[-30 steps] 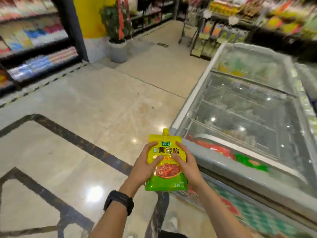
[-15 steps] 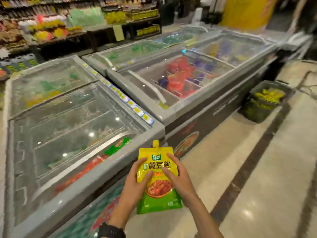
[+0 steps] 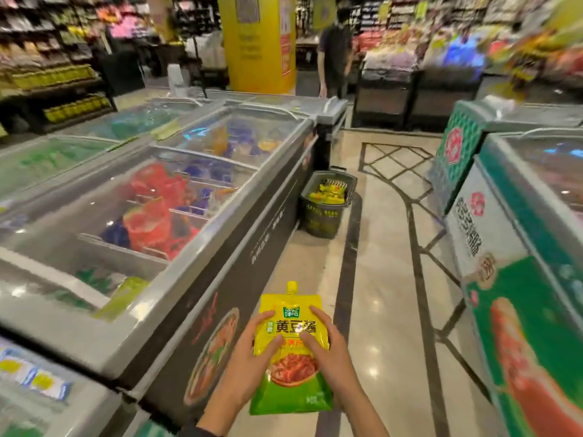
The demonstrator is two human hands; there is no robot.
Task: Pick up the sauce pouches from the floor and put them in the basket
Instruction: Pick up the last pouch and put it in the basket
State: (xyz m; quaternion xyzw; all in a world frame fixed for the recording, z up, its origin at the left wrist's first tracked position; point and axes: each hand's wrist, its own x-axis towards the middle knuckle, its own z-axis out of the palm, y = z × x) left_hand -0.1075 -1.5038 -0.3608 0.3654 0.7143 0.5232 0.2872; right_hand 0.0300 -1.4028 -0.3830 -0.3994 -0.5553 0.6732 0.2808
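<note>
Supermarket aisle: a pale polished floor with dark inlaid lines runs between two rows of chest freezers. Along the left stands a long grey freezer with a dark side wall. Under its sliding glass lids lie red packets and, farther back, blue and purple ones, all too blurred to read. On the right is a green and white freezer printed with large characters and a food picture; what it holds cannot be made out.

Low in the middle of the view, a sauce pouch is held upright above the floor, its spout at the top, yellow above and green below. The left hand grips its left edge and the right hand its right edge. Both thumbs are laid across the printed front and the fingers are wrapped behind.

Farther down the aisle a dark basket stands on the floor, just beside the left freezer's side wall and well apart from the held pouch. Inside it lies a heap of yellow pouches, piled up near the rim.

Beyond the freezers rise a yellow pillar and stocked shelves, and a person in dark clothes stands there.
</note>
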